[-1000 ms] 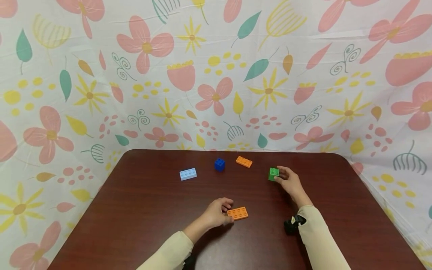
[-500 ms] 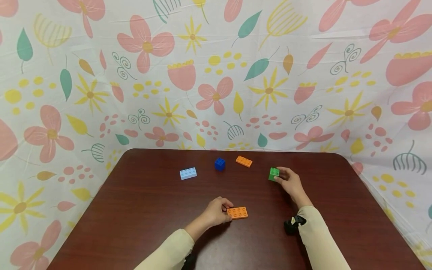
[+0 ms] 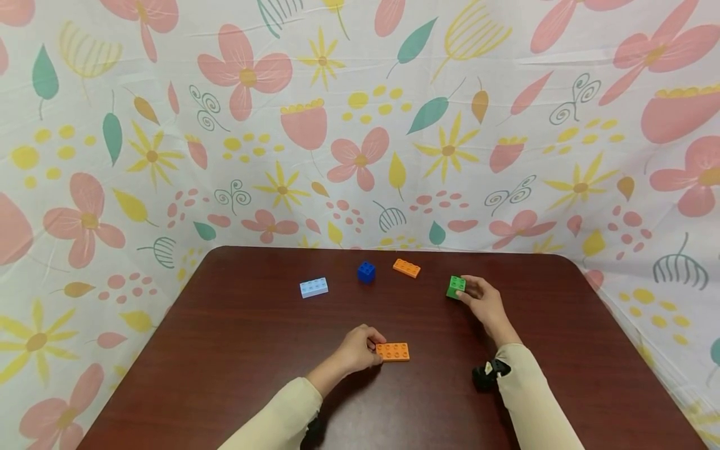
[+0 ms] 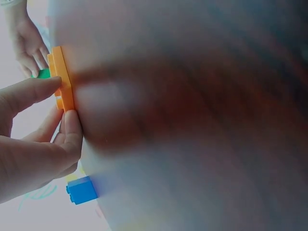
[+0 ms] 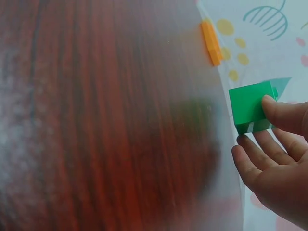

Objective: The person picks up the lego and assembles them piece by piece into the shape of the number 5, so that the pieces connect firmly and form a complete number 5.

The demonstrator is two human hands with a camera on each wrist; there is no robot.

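In the head view my left hand [image 3: 358, 350] pinches the left end of a flat orange building brick [image 3: 393, 352], its studs facing up. The left wrist view shows the thumb on the studded side of that orange brick [image 4: 62, 79] and fingers at its end. Farther back and to the right, my right hand [image 3: 487, 305] grips a small green building brick [image 3: 456, 287] between thumb and fingers. In the right wrist view the thumb lies on one face of the green brick [image 5: 251, 107], with fingers on the opposite side.
Along the back of the dark wooden table [image 3: 247, 350] lie a light blue brick [image 3: 314, 287], a dark blue brick [image 3: 366, 272] and a second flat orange brick [image 3: 407, 268]. A flower-patterned cloth [image 3: 360, 194] hangs just behind the table's far edge.
The left thumb and fingers have closed in on the orange brick, which has turned slightly and shifted a little left. My right hand keeps its hold on the green brick, nearly still.
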